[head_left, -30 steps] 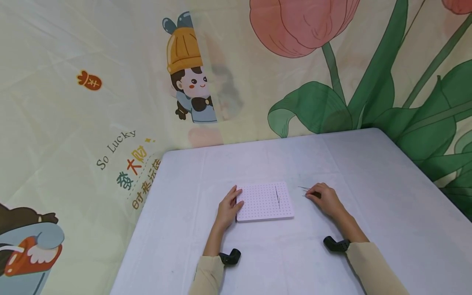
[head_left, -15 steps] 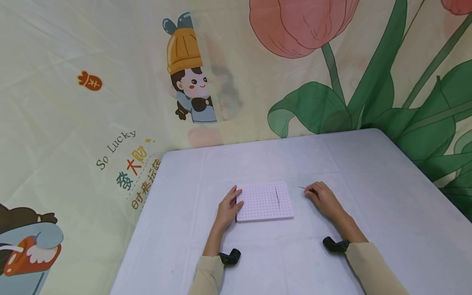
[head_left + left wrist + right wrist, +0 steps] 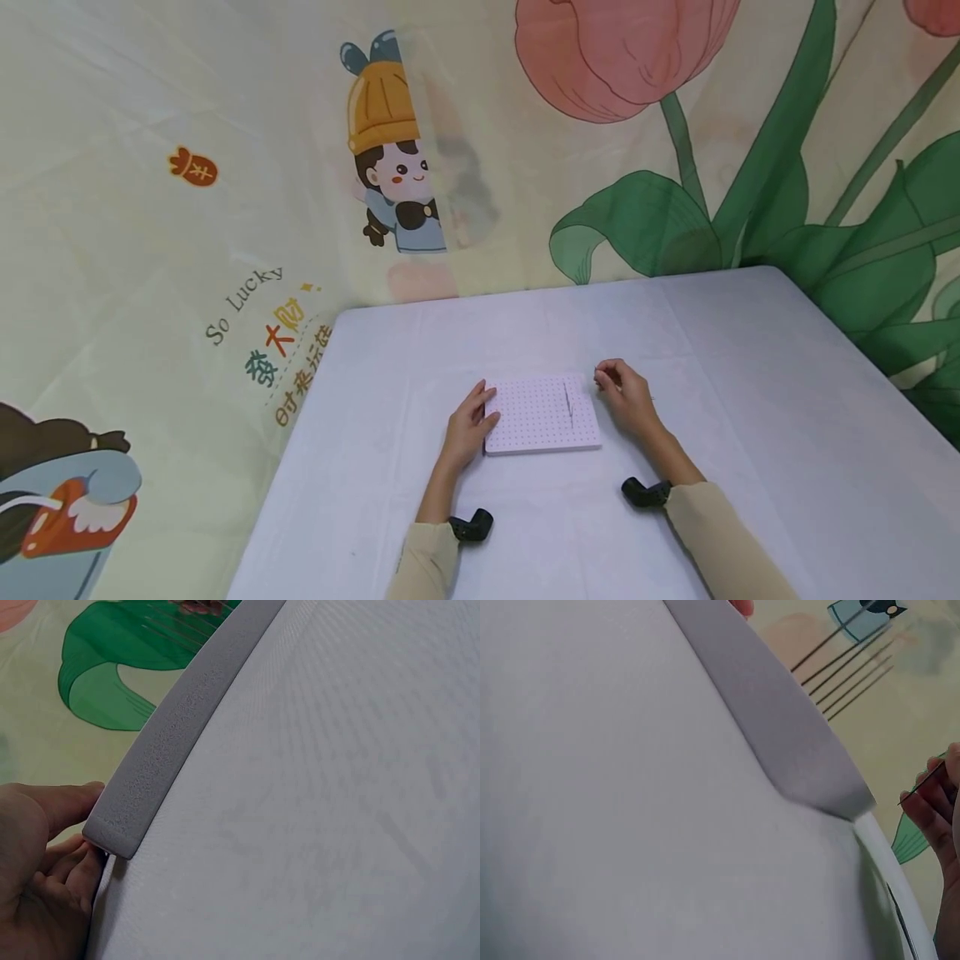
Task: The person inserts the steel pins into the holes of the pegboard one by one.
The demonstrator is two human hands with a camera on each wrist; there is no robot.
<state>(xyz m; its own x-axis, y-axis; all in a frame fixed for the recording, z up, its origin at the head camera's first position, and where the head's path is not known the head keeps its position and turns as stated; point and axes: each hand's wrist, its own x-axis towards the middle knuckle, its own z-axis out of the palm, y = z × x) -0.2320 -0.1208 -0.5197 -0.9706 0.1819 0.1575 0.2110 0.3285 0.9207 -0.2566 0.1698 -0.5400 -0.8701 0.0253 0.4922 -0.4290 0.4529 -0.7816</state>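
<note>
A pale lilac board [image 3: 532,417] with a grid of small holes lies flat on the table. Several thin dark needles [image 3: 847,679] stand upright in a row near its right side, visible in both wrist views. My left hand [image 3: 467,429] grips the board's left edge; its thumb and fingers appear at the corner in the left wrist view. Beyond the board's far right corner, my right hand [image 3: 626,398] is raised and pinches a thin dark needle [image 3: 922,782] between thumb and fingertips. That needle is apart from the board.
Another thin dark needle [image 3: 901,919] lies on the white tabletop [image 3: 720,358] to the right of the board. A printed cloth [image 3: 480,167] with flowers and cartoon figures hangs behind the table's far edge.
My right hand has picked up a needle from the tabletop and moved left, closer to the board. The left hand stays at the board's edge. The head view has shifted slightly.
</note>
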